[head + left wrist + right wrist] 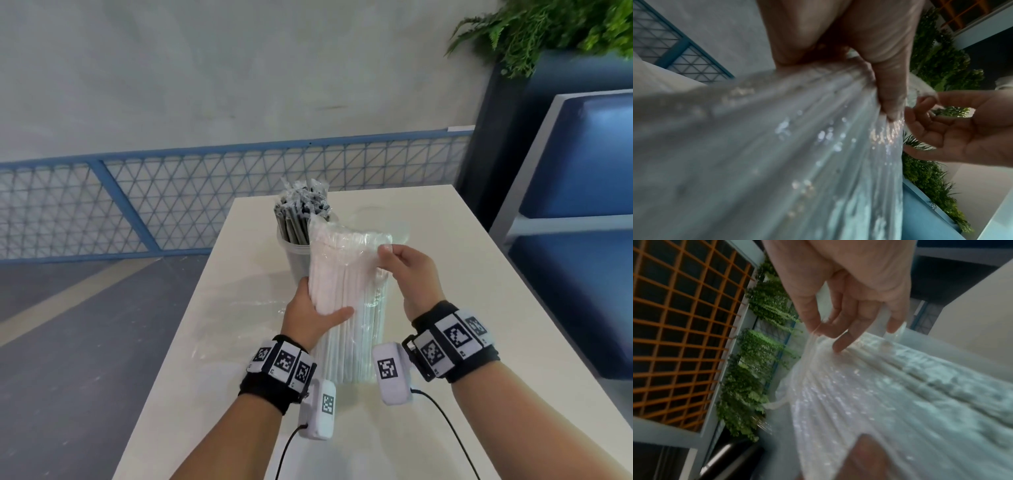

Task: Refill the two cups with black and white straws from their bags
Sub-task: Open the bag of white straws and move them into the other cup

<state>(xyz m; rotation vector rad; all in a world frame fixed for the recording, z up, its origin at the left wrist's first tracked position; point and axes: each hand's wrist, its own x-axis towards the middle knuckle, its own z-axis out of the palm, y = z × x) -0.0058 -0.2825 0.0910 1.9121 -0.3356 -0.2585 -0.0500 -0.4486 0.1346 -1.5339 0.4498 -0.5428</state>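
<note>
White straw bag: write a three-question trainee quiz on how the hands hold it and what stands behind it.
1. True or false: the left hand grips the white straw bag around its middle.
2. The fingers of the right hand pinch the bag at: A) its bottom edge, B) its upper right corner, C) its left side?
3. Fill in: the cup behind the bag holds ____ straws.

Key: 1 true; 2 B; 3 black.
</note>
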